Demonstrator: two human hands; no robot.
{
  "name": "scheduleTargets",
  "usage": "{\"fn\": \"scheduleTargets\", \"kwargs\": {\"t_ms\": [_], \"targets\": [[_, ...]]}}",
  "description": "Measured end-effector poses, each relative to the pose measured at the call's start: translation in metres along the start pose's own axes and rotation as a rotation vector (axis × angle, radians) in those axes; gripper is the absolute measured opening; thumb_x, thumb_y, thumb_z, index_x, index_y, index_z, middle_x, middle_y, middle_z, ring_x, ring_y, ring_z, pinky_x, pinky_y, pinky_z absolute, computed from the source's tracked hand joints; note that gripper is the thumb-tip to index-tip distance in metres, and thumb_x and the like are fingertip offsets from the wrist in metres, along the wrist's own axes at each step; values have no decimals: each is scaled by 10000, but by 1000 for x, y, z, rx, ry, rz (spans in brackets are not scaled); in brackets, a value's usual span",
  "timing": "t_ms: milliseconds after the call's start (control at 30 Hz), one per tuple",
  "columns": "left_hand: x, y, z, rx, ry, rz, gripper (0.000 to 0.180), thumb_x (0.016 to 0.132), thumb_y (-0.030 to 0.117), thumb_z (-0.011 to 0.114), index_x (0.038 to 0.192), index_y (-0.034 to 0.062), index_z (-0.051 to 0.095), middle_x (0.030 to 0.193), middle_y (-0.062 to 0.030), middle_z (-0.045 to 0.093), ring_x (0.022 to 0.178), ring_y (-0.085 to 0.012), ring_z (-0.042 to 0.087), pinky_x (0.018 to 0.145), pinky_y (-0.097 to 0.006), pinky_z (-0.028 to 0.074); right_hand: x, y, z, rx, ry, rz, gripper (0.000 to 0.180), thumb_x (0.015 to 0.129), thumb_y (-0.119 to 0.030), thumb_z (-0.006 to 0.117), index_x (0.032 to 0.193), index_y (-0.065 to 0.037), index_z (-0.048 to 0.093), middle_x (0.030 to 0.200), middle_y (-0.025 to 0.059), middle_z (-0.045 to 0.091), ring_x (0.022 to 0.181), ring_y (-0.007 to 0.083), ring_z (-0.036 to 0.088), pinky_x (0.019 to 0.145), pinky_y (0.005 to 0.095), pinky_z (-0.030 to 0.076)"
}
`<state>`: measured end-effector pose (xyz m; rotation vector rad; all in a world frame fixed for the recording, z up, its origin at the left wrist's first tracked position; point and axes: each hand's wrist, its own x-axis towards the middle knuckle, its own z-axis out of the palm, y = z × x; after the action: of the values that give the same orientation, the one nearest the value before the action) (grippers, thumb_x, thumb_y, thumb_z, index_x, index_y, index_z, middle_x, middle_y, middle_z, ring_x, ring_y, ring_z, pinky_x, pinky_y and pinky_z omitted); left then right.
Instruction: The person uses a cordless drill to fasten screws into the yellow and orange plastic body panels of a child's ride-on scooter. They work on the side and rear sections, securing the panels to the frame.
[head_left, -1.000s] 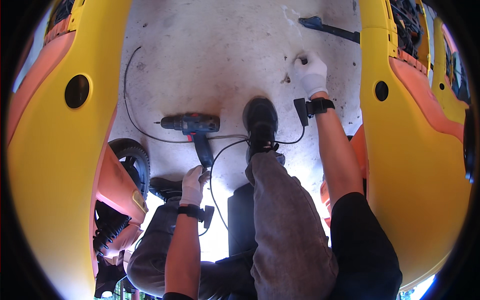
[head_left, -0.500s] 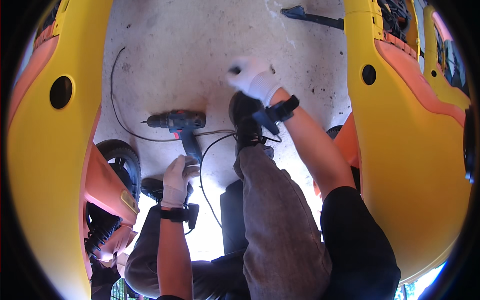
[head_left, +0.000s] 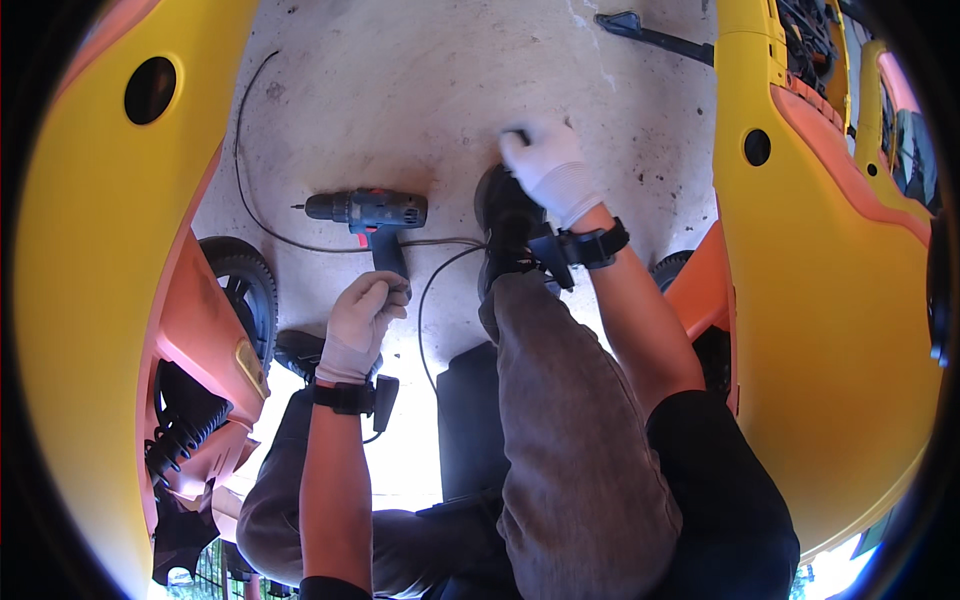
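A dark cordless drill (head_left: 365, 209) with a red trigger lies on its side on the concrete floor, its bit pointing left. My left hand (head_left: 362, 318), in a white glove, has its fingers curled round the lower end of the drill's handle, which they partly cover. My right hand (head_left: 550, 165), also gloved, is closed above the toe of my black shoe (head_left: 508, 215). A small dark patch shows at its fingers; what it is cannot be made out. Black straps with small dark boxes sit on both wrists.
A thin dark cable (head_left: 245, 190) curves over the floor, passing by the drill's handle. Large yellow and orange vehicle body panels (head_left: 95, 300) stand at left, with a black wheel (head_left: 240, 290); a similar yellow panel (head_left: 830, 300) stands at right. A black bar (head_left: 655, 40) juts out at the far right.
The view has shifted a little. My left hand has moved forward onto the drill's handle end. My right hand has drawn slightly to the right, staying closed.
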<state>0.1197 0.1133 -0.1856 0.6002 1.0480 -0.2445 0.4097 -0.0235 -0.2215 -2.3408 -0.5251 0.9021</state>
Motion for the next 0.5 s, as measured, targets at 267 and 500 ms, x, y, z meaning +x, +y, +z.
{"fn": "scheduleTargets", "kwargs": {"t_ms": [267,500], "targets": [[-20,-83,-58,284,246,-168,240,950,57,503,1111,-82,613,960,-148,670,797,-199,662,734,-294,570,-30,64,6,338,-110,280,178,916,-173,631,1008,-38,701,770,39,669,674,102,622,611,267,516],[-53,-185,-130,703,438,-207,243,951,175,562,1030,-16,689,759,-46,620,679,-126,573,621,-281,468,-58,109,6,11,204,294,260,886,-229,643,1024,-14,690,797,116,694,716,196,670,669,321,522]]}}
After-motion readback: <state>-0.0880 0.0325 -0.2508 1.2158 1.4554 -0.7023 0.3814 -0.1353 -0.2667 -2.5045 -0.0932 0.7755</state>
